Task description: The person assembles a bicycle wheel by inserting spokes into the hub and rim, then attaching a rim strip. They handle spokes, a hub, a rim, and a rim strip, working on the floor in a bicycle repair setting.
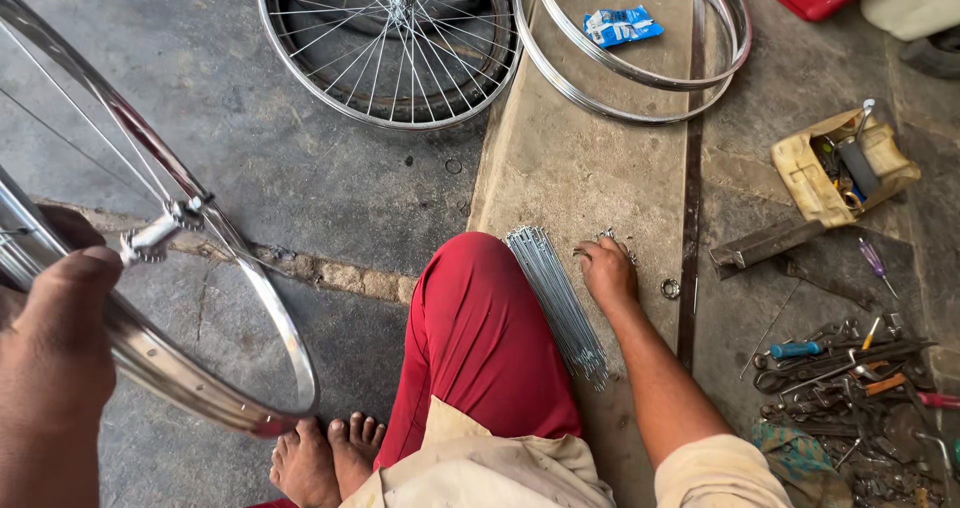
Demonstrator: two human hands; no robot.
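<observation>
My left hand [55,338] grips the edge of a shiny bicycle rim [200,388] at the left, held tilted above the floor, with a hub [155,236] and a few spokes inside it. My right hand [607,268] rests on the concrete floor next to a bundle of loose silver spokes [558,303], its fingers closed on small metal pieces. My knee in red trousers [480,338] lies between the two hands, and my bare feet [325,458] show below the rim.
A spoked wheel [390,48] and bare rims [640,68] lie at the top, with a blue packet [620,26] inside the rims. A tan tray of tools [843,166], a metal bar [765,245] and a heap of wrenches and screwdrivers [850,378] sit at the right. A small ring [670,288] lies near my right hand.
</observation>
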